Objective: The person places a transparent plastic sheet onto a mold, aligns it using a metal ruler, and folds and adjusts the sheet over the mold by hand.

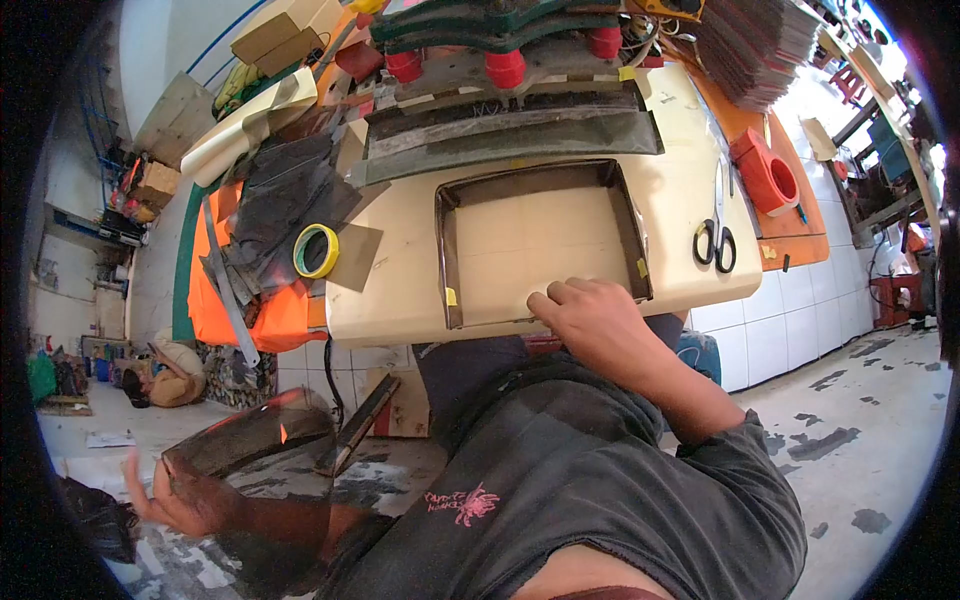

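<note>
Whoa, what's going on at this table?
Someone's right hand is at the near edge of a dark frame on the cream tabletop. Their left hand is down off the table, by a dark piece; I can't tell if it's holding that. Scissors and yellow tape sit either side of the frame.

You have two hands in view: your right hand (pixel 592 318) at the near edge of the worktop (pixel 390 318), your left hand (pixel 182 500) off its near left corner. Counted by the near edge: one dark frame (pixel 530 174), bearing at least two yellow tabs (pixel 451 297). Toward the left edge: one yellow tape roll (pixel 334 252); past that edge, one metal ruler (pixel 230 295). By the right edge: one pair of scissors (pixel 719 205); beyond it, one red roll (pixel 757 165). Over the far edge, you have three red fittings (pixel 504 69) visible.
</note>
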`<state>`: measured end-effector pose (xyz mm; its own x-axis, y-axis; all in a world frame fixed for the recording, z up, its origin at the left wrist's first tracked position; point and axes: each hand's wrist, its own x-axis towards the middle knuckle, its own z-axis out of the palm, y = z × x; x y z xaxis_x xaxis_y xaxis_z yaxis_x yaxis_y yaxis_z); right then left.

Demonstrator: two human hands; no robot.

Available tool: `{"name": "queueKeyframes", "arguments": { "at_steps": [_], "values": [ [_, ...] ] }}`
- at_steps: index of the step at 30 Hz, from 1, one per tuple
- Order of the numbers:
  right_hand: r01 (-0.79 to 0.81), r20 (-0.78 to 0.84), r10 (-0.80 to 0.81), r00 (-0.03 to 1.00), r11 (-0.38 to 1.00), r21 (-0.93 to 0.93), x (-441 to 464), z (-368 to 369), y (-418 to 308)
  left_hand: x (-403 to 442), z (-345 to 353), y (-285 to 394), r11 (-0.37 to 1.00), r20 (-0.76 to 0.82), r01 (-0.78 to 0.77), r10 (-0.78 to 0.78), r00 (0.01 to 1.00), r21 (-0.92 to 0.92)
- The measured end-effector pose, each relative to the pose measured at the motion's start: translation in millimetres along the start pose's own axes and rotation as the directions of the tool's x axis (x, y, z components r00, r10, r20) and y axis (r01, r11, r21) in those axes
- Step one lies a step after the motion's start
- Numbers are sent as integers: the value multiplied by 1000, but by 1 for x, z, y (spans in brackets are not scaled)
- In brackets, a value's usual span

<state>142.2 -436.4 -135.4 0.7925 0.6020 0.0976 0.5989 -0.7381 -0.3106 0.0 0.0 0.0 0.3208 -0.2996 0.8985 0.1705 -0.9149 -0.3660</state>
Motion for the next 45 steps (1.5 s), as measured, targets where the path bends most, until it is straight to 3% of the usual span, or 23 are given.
{"name": "queueKeyframes", "arguments": {
  "at_steps": [2,3,5,6,7,9,11,13,15,20,21,24,25,27,31,33,37,39,45],
  "values": [
    [20,2,-20,1000,1000,-17,0,2,1,5,4,6,866,149,93,-21,989,-491],
    [18,2,-18,1000,1000,-17,0,1,0,7,4,10,865,149,93,-21,989,-492],
    [17,42,-18,999,1000,11,2,2,-1,14,6,19,920,341,111,26,940,-377],
    [16,43,-16,999,1000,8,2,1,0,23,13,29,929,269,-63,170,948,-366],
    [25,53,-26,998,1000,7,2,-1,1,33,16,37,929,269,-61,169,948,-366],
    [40,67,-40,997,999,6,2,-3,2,53,19,53,810,525,132,237,818,-571],
    [61,93,-62,994,998,12,2,-4,3,62,29,59,773,547,153,279,790,-615],
    [88,107,-90,990,996,25,5,-5,6,66,34,57,730,643,211,382,664,-650],
    [112,119,-116,986,993,40,8,-5,8,70,35,56,740,674,240,363,644,-628],
    [117,137,-120,983,993,27,10,0,9,62,36,26,584,716,440,410,565,-682],
    [118,137,-121,983,993,27,11,0,9,57,36,18,585,717,440,409,564,-681],
    [123,145,-126,981,992,27,11,0,9,33,36,2,464,790,662,154,594,-588],
    [115,141,-118,983,993,27,10,-1,8,27,38,-1,464,791,663,153,593,-587],
    [111,139,-114,984,993,27,11,-2,7,20,41,-4,490,713,602,59,699,-630],
    [99,144,-106,984,994,55,10,-3,8,18,35,-7,453,759,676,4,651,-581],
    [96,141,-102,985,994,48,11,-3,7,14,38,-4,468,690,619,-28,723,-630],
    [85,161,-88,983,996,27,11,-3,7,16,40,-2,493,649,567,-5,760,-660],
    [80,163,-83,983,996,27,11,-1,7,27,38,-1,476,669,542,144,729,-693],
    [62,103,-66,992,997,48,10,2,7,23,36,1,387,570,480,160,806,-787]
  ]
}}
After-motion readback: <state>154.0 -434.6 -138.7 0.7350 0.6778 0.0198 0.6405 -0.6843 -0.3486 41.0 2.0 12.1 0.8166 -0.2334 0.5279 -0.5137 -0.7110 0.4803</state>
